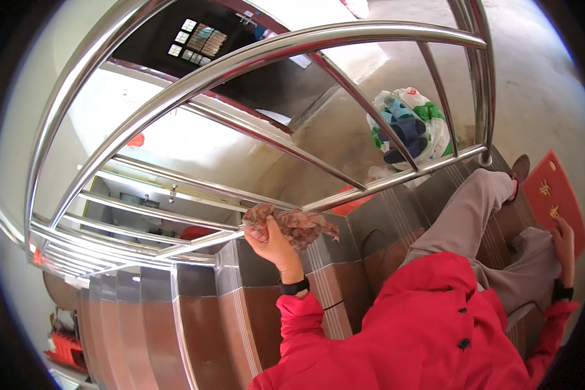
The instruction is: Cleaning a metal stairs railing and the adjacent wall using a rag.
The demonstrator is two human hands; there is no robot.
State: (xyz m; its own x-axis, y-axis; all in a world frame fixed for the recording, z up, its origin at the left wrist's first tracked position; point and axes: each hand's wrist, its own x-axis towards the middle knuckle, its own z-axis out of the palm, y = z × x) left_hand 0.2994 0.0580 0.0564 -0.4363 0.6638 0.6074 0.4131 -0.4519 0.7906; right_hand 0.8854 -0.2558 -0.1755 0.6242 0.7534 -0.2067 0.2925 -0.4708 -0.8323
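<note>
My left hand (275,248) grips a crumpled, reddish patterned cloth (304,226). The cloth is at the lower rail (343,197) of a stainless steel stair railing, and part of it hangs over the steps. Over by my bent knee, my right hand (564,239) rests with loosely curved fingers, and nothing shows in it. Both wrists wear dark bands. My legs in grey-brown trousers (448,212) reach down the tiled stairs (204,317), one foot in a brown slipper (520,169).
The curved handrail (292,41) and slanted bars (273,136) stand between me and the floor below. Beyond them sits a plastic bag (436,146) with dark blue slippers (404,136). A red doormat (551,195) bearing writing lies at the stair foot. Red crates (68,348) stand far left.
</note>
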